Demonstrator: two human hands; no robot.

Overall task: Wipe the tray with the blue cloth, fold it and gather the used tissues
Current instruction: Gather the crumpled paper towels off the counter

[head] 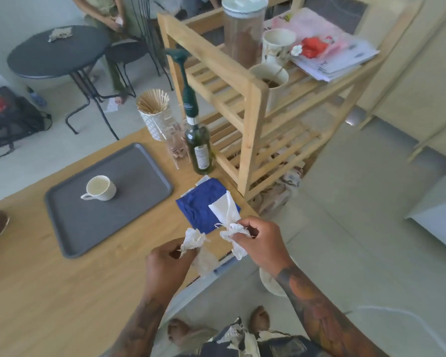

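A grey tray (137, 173) lies on the wooden table, with a white cup (100, 188) standing on it. To its right, near the table's edge, lies the folded blue cloth (198, 202). My left hand (165, 264) grips a crumpled white tissue (193, 239) just in front of the cloth. My right hand (262, 243) holds another white tissue (229, 217), whose upper part rises over the cloth and whose tail hangs below my fingers. The two hands are close together, a short gap apart.
A green bottle (198, 148) with a pump, a clear glass (177, 150) and a holder of wooden sticks (153, 112) stand behind the cloth. A wooden slatted shelf (252, 119) stands right of the table. A person sits at a round dark table (57, 52) far left.
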